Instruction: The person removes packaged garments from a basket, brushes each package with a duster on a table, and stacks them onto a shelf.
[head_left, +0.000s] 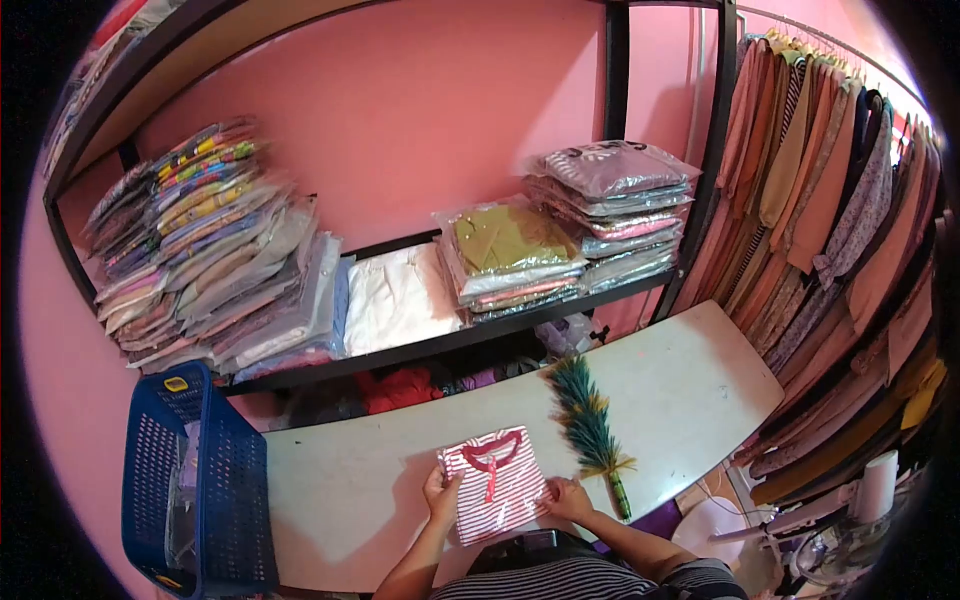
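Observation:
A folded red-and-white striped shirt point(500, 500) with a dark red collar lies at the front edge of the white table, close to my body. Its glossy surface looks like clear plastic wrapping. My left hand point(441, 493) grips the left edge, thumb on top and fingers partly hidden beneath. At the lower right edge, my right hand point(568, 499) pinches the shirt with its fingers closed. Just right of the shirt lies a green feathery bunch point(580, 405) with yellowish tips, tied near its green handle.
The white table point(350, 490) runs beneath a black-framed shelf point(400, 362) bearing stacks of bagged clothes point(215, 260). A blue plastic basket point(230, 490) stands at the left end. Hanging garments point(800, 190) line the right side, with a white fan-like device point(878, 488) below.

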